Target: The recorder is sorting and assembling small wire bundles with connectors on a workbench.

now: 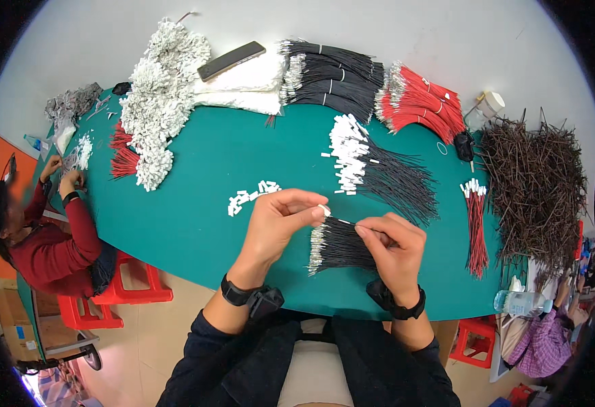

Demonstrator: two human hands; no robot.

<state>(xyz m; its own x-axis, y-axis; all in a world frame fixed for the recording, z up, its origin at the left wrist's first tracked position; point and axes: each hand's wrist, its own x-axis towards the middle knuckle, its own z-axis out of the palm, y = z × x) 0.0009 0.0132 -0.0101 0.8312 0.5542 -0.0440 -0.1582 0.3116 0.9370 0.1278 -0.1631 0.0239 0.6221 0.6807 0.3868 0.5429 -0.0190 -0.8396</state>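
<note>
My left hand (270, 227) pinches a small white plastic connector housing (324, 210) between thumb and forefinger. Just to its right, my right hand (398, 243) is closed on a thin black wire (340, 220), whose pale end points at the housing; whether the two touch, I cannot tell. Below both hands lies a row of black wires (345, 249) with bare silver terminals at their left ends. Loose white housings (246, 197) are scattered beyond my left hand. Farther back, a fan of black wires (402, 180) has white housings on its left ends.
On the green table (222, 149) are a white connector heap (161, 88), bundled black wires (341, 74), bundled red wires (426, 102), red wires with white ends (476, 230) and a brown wire pile (535, 190). A co-worker (53, 251) sits left near red stools (134, 281).
</note>
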